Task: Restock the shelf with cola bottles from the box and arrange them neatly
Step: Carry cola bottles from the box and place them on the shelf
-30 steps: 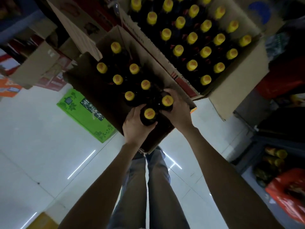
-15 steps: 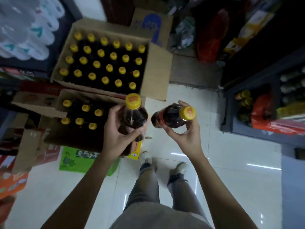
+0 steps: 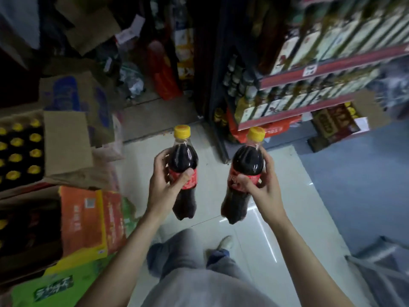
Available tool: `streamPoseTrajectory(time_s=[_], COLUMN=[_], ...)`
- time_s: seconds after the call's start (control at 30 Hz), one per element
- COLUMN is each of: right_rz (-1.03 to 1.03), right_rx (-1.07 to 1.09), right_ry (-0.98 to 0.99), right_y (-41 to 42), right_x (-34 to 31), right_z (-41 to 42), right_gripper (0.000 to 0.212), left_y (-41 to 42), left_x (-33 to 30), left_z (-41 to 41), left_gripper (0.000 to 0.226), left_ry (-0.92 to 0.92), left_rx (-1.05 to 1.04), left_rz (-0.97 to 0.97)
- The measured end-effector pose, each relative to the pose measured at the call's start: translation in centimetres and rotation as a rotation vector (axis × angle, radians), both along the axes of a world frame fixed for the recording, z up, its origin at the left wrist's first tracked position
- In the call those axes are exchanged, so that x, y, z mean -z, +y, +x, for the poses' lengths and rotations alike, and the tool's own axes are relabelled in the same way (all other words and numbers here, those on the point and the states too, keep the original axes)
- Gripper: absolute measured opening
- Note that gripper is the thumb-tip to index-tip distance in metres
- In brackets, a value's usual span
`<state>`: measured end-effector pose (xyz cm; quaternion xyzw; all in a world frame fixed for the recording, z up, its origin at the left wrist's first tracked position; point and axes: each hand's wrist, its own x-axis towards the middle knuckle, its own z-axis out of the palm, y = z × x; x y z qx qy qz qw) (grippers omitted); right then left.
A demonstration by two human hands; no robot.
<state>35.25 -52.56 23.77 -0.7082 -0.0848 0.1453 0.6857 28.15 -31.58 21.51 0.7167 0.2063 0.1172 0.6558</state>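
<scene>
My left hand (image 3: 164, 185) grips a cola bottle (image 3: 183, 167) around its red label; the bottle is dark with a yellow cap and stands upright. In my right hand (image 3: 263, 189) is a second cola bottle (image 3: 245, 173), also upright, slightly tilted. Both are held over the white floor in front of me. The open cardboard box (image 3: 66, 140) with several yellow-capped bottles sits at the far left. The shelf (image 3: 298, 116) with red edge strips rises at the upper right, beyond the bottles.
An orange carton (image 3: 84, 220) and a green carton (image 3: 53, 286) lie at lower left. More cardboard and bags pile up at the back. A brown crate (image 3: 334, 125) stands on the blue floor to the right. My legs and shoe (image 3: 223, 242) are below.
Both bottles have been lifted out of the box and turned upright. The view has swung right, from the boxes toward the shelf.
</scene>
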Motion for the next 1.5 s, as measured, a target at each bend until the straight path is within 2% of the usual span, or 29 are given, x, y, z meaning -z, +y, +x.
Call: streamPoseTrajectory(time_s=[0.1,0.27,0.47,0.7,0.83,1.1,1.3,1.5], right_rz=[-0.024,-0.036,-0.015,0.030,0.121,0.210,0.167,0.185], right_rx=[0.005,0.002,0.011,0.042,0.058,-0.024,-0.081,-0.125], right_ry=[-0.030,-0.086,-0.190,-0.319,-0.406,-0.669,-0.838,-0.844], right_y=[-6.6,-14.7,-20.3,-25.3,-28.0,-33.3,-37.8,-39.3], right_x=[-1.8,-4.6,-7.1,-14.2,-19.3,-26.0,-27.7,-27.4], right_z=[3.6,11.1,22.3,34.5,41.7,56.3,67.2,77.1], right_gripper=[0.074,0.067,0.069,0.057,0.051,0.055,0.064,0.074], left_y=[-6.7,-14.6,-20.8,-26.9,-30.2,-37.1,-43.2,-45.9], left_x=[-1.6,-5.2,-8.1,-17.0,-22.2,-28.6,-29.7,-29.5], left_z=[4.7,13.0,23.5,34.9,41.3,53.9,63.8,73.4], left_gripper=[0.049,0.055,0.058,0.055,0.057,0.056,0.064,0.066], left_ry=[-0.033,-0.110,-0.253,-0.507,-0.629,-0.830,-0.745,-0.571], left_rx=[0.047,0.106,0.160,0.176,0.173,-0.071,-0.178,-0.389], left_rz=[-0.011,-0.066,0.018,0.285,0.359,0.599,0.661,0.788])
